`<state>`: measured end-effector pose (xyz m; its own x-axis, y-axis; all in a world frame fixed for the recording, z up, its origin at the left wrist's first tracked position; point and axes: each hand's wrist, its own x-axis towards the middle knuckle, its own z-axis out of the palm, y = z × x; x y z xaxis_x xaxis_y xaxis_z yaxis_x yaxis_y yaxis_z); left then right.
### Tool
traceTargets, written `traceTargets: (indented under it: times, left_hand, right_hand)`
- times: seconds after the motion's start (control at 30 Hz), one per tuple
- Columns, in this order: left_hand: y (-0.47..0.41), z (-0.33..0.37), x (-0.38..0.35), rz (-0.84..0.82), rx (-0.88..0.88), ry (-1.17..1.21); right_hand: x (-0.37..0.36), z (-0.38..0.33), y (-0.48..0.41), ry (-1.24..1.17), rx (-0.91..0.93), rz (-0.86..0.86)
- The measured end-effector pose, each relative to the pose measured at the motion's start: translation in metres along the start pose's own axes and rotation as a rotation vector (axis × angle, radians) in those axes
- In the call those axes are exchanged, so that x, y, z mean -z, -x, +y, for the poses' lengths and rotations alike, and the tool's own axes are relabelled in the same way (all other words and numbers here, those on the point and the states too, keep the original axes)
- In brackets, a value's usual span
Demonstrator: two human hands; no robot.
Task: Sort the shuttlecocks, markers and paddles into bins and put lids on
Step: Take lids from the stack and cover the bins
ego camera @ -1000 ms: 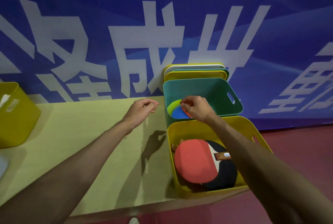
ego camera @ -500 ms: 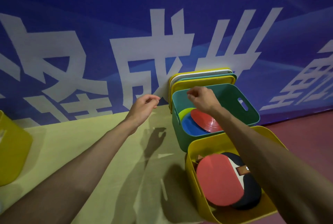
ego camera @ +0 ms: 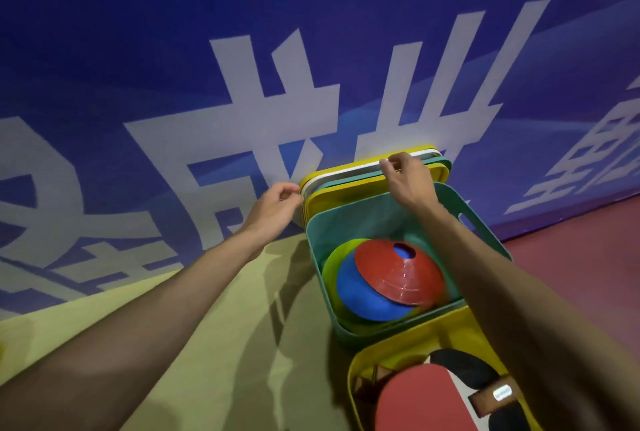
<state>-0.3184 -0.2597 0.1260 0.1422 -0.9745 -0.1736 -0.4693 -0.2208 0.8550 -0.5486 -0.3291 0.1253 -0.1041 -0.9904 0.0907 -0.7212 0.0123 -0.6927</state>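
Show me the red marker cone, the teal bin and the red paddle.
red marker cone [ego camera: 394, 278], head view, on its sloped side below the hole.
teal bin [ego camera: 360, 219], head view, on its inner back wall.
red paddle [ego camera: 415, 399], head view, on its red rubber face.

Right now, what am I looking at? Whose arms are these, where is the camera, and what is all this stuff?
No machine here: a person works with bare hands, filmed by one camera worn on their head, looking forward and down. On the table stand two bins. The teal bin holds coloured disc markers. The yellow bin, nearer the person, holds paddles. Behind the teal bin, lids lean against the blue wall. The right hand pinches the lids' top edge. The left hand is at their left edge, grip unclear.
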Motion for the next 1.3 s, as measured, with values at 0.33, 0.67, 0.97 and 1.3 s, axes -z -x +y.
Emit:
traceTargets:
  times: [0.33,0.67,0.97,1.3]
  left_hand:
    - [-0.065,-0.011,-0.045,0.111,0.03,-0.09]
    - [-0.066,-0.032,-0.05,0.154,-0.016,-0.01]
    - [-0.069,-0.021,-0.036,0.201,0.069,0.147]
    - [-0.058,-0.02,-0.018,0.416,0.078,0.141]
  right_hand:
    - [-0.032,0.019,-0.05,0.246,0.139,0.065]
    - [-0.032,0.028,-0.055,0.423,0.274,-0.013]
    - [-0.024,0.013,-0.059,0.308,0.203,-0.245]
    - [-0.027,-0.006,-0.055,0.324,0.283,-0.248]
